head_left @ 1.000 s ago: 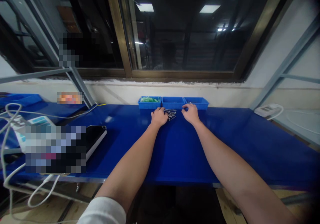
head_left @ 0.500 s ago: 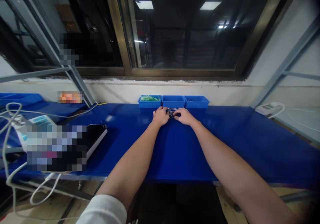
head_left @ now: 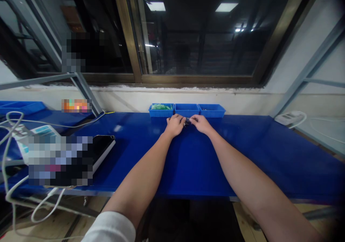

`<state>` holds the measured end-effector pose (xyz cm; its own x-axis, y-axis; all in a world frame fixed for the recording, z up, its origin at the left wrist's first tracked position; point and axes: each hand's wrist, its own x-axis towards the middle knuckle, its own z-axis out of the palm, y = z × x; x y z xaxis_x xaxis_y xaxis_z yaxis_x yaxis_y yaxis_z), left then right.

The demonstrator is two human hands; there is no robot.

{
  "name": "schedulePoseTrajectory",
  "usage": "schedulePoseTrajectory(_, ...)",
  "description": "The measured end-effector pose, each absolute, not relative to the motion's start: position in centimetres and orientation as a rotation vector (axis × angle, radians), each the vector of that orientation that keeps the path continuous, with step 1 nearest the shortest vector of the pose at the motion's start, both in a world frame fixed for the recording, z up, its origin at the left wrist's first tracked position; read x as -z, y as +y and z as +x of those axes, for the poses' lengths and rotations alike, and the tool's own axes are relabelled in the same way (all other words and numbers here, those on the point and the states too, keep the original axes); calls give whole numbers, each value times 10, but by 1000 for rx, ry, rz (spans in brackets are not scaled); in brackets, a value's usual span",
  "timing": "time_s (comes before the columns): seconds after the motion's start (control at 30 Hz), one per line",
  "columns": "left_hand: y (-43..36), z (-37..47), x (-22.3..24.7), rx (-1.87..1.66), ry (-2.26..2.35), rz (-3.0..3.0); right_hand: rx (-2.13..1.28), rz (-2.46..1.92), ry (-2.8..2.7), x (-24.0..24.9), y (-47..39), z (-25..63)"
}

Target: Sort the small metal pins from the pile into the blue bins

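Near the back of the blue table, both hands meet over a small cluster of thin, shiny metal pieces [head_left: 186, 123], too small to name exactly. My left hand [head_left: 174, 125] is closed over the cluster's left side, with its fingertips curled out of sight. From the right, my right hand [head_left: 201, 124] pinches at the cluster with thumb and forefinger; a thin metal piece shows by the fingertips. Just behind the hands stand three blue bins: the left bin [head_left: 161, 115] with green packets, the middle bin [head_left: 187, 114], and the right bin [head_left: 215, 114] with small dark bits inside.
The blue table [head_left: 196, 166] runs up to the wall below a window [head_left: 199, 37]. A dark-screened device [head_left: 104, 145] lies at the left, with white cables [head_left: 16, 213] beside it. A white power strip [head_left: 289, 117] sits at the far right. Grey metal posts [head_left: 86, 91] flank the table.
My right hand has shifted slightly right and up, and the gap between the hands is a little wider. Less of the metal cluster shows now. My left hand has moved only slightly.
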<state>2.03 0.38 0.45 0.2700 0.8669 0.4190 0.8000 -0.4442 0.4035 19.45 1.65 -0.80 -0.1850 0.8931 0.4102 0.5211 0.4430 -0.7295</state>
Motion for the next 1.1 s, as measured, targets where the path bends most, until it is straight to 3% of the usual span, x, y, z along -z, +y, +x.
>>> schedulePoseTrajectory(0.77,7,17,-6,-1038,1525,2316,-993,-1017,-1456,-1,10,191)
schedulePoseTrajectory(0.87,7,18,-6,-1043,1572,2286,-798,-1073,-1460,-1,11,192)
schedulePoseTrajectory(1.1,10,15,-3,-1028,1849,2169,44,-1416,-1568,-2,14,203)
